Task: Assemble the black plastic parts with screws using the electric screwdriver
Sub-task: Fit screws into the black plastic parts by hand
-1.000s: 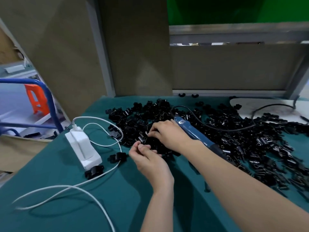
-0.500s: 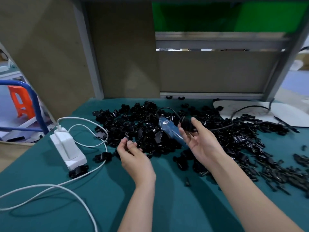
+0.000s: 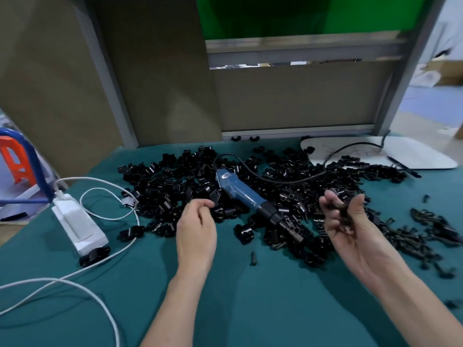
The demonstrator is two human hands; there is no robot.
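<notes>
A large pile of black plastic parts (image 3: 275,186) covers the far half of the green table (image 3: 238,304). The blue electric screwdriver (image 3: 240,194) lies on the pile, unheld, its black tip toward me, between my hands. My left hand (image 3: 198,226) hovers at the pile's near edge with fingers curled and pinched together; whether something small sits in them is hidden. My right hand (image 3: 350,231) is raised over the pile's right side, palm turned inward, loosely gripping a small black part (image 3: 344,214). A single screw (image 3: 253,257) lies on the cloth.
A white power adapter (image 3: 77,224) with looping white cables (image 3: 107,216) lies at the left. A white board (image 3: 375,156) with a pen (image 3: 403,169) sits at the back right. Smaller black pieces (image 3: 431,229) are scattered at the right. Brown partition panels (image 3: 288,96) close the back.
My hands separated from the part they worked on together. My right hand swung right over the pile, now holding a black piece. The screwdriver stays on the pile; the camera turned right.
</notes>
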